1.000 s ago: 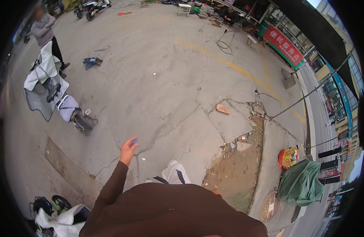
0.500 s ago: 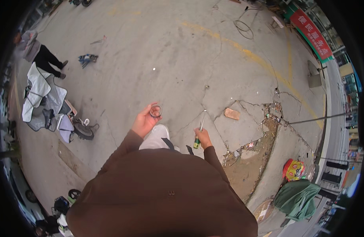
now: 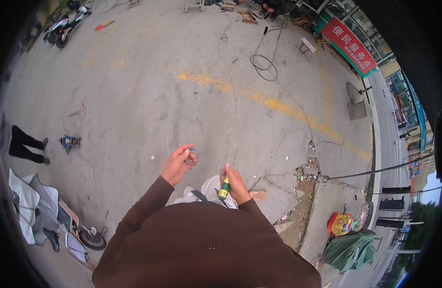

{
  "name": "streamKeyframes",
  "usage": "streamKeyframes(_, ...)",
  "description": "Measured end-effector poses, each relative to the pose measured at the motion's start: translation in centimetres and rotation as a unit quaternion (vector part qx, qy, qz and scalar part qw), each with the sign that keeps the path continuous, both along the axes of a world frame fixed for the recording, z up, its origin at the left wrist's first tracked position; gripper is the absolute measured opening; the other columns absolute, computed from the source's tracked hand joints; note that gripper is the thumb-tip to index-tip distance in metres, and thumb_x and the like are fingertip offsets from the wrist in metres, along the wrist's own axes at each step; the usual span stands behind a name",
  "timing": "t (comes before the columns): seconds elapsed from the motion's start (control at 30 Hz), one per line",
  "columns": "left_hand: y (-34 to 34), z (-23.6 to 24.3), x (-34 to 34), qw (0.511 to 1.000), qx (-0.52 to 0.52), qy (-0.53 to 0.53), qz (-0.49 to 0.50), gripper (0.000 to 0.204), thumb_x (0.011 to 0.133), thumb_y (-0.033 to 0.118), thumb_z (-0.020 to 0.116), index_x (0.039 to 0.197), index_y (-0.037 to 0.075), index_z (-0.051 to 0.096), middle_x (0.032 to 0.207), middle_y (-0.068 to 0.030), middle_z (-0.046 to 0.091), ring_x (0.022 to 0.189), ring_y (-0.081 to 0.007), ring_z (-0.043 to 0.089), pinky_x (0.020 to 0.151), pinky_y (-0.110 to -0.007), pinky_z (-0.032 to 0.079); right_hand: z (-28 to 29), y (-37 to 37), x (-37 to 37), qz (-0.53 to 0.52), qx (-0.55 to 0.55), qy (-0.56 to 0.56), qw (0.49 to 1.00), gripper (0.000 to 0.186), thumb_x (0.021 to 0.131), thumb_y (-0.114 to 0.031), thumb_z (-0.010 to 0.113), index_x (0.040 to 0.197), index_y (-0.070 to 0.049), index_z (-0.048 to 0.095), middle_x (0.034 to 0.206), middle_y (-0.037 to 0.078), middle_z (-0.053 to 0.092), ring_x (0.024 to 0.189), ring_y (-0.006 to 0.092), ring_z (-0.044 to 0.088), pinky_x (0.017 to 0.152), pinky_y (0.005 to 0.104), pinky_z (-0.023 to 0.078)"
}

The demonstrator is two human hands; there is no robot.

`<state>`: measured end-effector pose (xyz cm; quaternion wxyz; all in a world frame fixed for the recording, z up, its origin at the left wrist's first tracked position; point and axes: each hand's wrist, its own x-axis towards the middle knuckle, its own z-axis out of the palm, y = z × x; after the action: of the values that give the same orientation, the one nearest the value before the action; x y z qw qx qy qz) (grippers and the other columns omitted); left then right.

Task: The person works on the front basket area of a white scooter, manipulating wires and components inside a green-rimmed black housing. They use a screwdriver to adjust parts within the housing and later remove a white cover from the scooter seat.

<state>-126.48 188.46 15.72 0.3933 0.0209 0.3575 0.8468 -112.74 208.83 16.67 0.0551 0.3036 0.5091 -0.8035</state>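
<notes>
My left hand (image 3: 177,165) is held out ahead of my body, fingers curled round a thin grey metal ring (image 3: 197,154), possibly a hose clamp. Its exact kind is too small to tell. To the right, my right hand (image 3: 237,185) grips a screwdriver (image 3: 224,187) by its green and yellow handle. The thin shaft points up and away from me, its tip touching nothing. A gap separates the two hands, and the ring and screwdriver are apart.
Cracked concrete with a broken, rubble-filled strip (image 3: 305,185) lies to the right, near a brick (image 3: 258,195). A scooter (image 3: 89,237) and a standing person (image 3: 25,144) are at left. A coiled hose (image 3: 264,67) lies ahead. A green cover (image 3: 350,250) sits at lower right.
The view has shifted forward over the ground, showing more of the far area. My right hand with the screwdriver has come closer to my left, which still holds the ring.
</notes>
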Motion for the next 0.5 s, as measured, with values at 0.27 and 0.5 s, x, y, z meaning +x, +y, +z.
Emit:
streamKeyframes(0.27, 15.3, -0.8, -18.1, 0.938, -0.248, 0.126, -0.205, 0.036, 0.1, 0.03, 0.052, 0.123, 0.003, 0.051, 0.096, -0.0032, 0.058, 0.087, -0.0109, 0.055, 0.078, -0.029, 0.047, -1.4, 8.0, -25.5, -0.097, 0.143, -0.01, 0.985, 0.042, 0.097, -0.042, 0.055, 0.091, -0.001, 0.056, 0.076, 0.002, 0.054, 0.068, 0.0104, 0.05, 0.059, 0.0277, 0.041)
streamKeyframes(0.5, 16.4, 3.0, -40.7, 0.955, -0.262, 0.053, -0.129, 0.052, 0.09, 0.025, 0.068, 0.13, 0.007, 0.04, 0.088, -0.0057, 0.058, 0.066, -0.0127, 0.056, 0.052, -0.028, 0.046, 5.0, 13.6, -50.6, 0.251, 0.121, 0.046, 0.959, 0.045, 0.098, -0.046, 0.05, 0.095, -0.002, 0.056, 0.077, 0.002, 0.052, 0.069, 0.01, 0.047, 0.057, 0.0277, 0.041)
